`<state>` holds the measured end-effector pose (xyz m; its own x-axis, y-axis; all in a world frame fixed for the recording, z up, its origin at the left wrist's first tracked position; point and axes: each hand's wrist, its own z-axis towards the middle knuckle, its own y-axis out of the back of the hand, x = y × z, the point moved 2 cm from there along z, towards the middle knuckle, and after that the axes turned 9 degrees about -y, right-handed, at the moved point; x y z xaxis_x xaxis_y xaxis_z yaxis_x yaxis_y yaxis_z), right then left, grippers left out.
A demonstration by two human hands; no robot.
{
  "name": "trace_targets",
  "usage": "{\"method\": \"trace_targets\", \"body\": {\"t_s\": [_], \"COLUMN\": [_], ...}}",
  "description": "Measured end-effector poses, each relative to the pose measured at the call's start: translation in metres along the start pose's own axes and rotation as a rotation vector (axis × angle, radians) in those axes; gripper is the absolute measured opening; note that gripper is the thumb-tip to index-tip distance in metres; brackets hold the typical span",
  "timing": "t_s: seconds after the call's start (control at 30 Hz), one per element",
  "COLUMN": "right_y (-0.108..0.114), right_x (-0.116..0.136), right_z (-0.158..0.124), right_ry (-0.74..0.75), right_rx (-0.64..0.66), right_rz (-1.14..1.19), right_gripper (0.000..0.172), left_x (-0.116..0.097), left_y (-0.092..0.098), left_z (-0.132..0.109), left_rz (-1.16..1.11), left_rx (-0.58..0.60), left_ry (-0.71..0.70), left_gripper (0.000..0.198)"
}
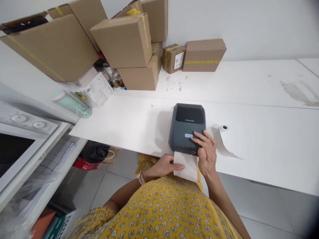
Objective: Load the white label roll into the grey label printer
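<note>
A dark grey label printer (pixel 186 127) sits at the near edge of a white table (pixel 261 149). A white label (pixel 185 166) hangs out of its front slot. My left hand (pixel 163 166) pinches the label's left edge between thumb and fingers. My right hand (pixel 206 151) rests on the printer's front right corner, fingers curled over the top near a small blue button (pixel 188 135). A watch (pixel 141 178) is on my left wrist.
A small roll of white paper (pixel 221 139) lies unrolled right of the printer. Several cardboard boxes (pixel 124 39) are stacked at the back left, with a mint tumbler (pixel 71 103) and white cartons below. A white appliance (pixel 22 139) stands at the left.
</note>
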<state>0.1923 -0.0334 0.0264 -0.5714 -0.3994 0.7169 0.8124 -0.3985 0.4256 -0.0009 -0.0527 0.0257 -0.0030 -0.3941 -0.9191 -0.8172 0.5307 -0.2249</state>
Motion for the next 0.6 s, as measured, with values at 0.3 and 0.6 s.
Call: {"method": "trace_targets", "body": {"t_s": [0.3,0.6], "right_y": [-0.001,0.001], "right_x": [0.003,0.02], "right_z": [0.002,0.013], "right_ry": [-0.018,0.03], "right_rx": [-0.004,-0.037], "right_rz": [-0.056,-0.389], "right_gripper": [0.036,0.025], "left_x": [-0.002,-0.001], "left_y": [-0.002,0.003], "left_z": [-0.003,0.001], "left_rz": [-0.059,0.09], "left_rx": [-0.001,-0.013], "left_ry": [0.028,0.004], "left_gripper": [0.049,0.045]}}
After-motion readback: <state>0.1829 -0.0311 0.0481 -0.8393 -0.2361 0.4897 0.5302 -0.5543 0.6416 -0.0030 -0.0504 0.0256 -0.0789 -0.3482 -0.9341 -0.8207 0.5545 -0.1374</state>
